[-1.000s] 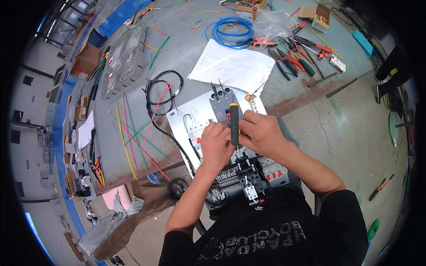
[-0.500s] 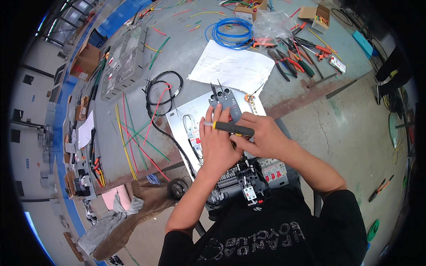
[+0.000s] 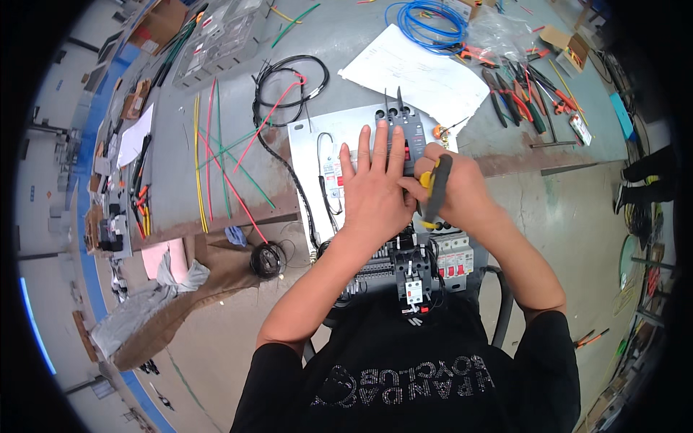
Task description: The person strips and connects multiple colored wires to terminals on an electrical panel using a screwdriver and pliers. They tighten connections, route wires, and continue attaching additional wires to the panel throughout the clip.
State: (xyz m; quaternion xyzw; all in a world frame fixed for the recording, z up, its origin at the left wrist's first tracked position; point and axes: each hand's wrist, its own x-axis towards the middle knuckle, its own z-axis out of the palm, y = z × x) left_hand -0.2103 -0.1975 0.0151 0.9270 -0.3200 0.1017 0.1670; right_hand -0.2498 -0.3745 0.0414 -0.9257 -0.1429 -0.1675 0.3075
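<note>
My left hand [image 3: 375, 191] lies palm down with its fingers stretched out, over a metal mounting plate [image 3: 302, 144]. Its fingertips reach the lower edge of a large dark grey circuit breaker [image 3: 413, 130]. Close beside it, my right hand [image 3: 462, 189] is closed round a screwdriver [image 3: 439, 184] with a black and yellow handle. The handle stands tilted upward; I cannot see its tip. A small white breaker [image 3: 332, 177] with a red switch shows left of my left hand. Nearer to me sit a black contactor block [image 3: 411, 267] and white breakers with red switches [image 3: 455, 267].
Left on the grey bench [image 3: 170, 177] are loose coloured wires [image 3: 216, 155] and a black cable coil [image 3: 292, 90]. Beyond the plate lie a paper sheet [image 3: 419, 76], a blue wire coil [image 3: 426, 25] and several pliers [image 3: 516, 101]. Another person's legs [image 3: 646, 180] show far right.
The screwdriver has swung from lying across my left hand to a steeper tilt in my right hand. My left fingers have spread. The whole view has shifted.
</note>
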